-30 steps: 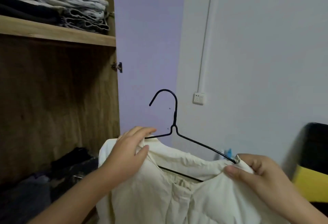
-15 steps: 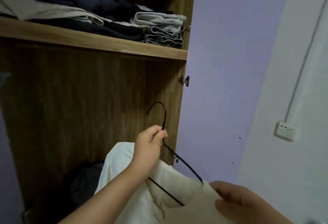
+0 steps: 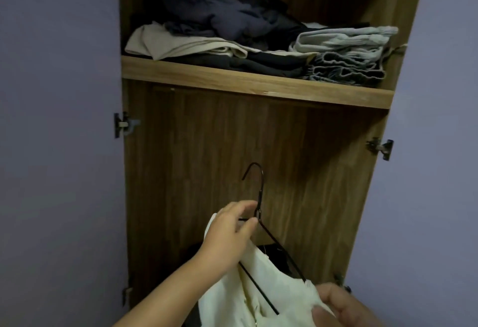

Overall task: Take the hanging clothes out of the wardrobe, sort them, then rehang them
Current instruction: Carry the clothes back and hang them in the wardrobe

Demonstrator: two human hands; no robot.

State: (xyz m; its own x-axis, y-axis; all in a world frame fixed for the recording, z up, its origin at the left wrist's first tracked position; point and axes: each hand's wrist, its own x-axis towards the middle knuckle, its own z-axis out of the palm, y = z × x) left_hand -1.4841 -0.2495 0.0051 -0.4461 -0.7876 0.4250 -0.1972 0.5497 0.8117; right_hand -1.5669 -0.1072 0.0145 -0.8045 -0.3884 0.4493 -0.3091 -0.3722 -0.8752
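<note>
Garment: cream cloth shirt (image 3: 261,298) draped on a thin black wire hanger (image 3: 261,223), held low in front of the open brown wooden wardrobe (image 3: 207,145), near the view's bottom edge.
Left hand: left hand (image 3: 230,233) pinches the hanger's neck just under the hook, fingers curled round the wire.
Right hand: right hand (image 3: 333,306) grasps the shirt's right shoulder at the hanger's end.
Step, as I judge it: rehanging; no rail shows under the wooden shelf (image 3: 256,82).
Doing it well: lift by the neck, hook turned toward the rail; let go of the cloth only once it seats.
Above: folded clothes (image 3: 258,39) stacked on the shelf.
</note>
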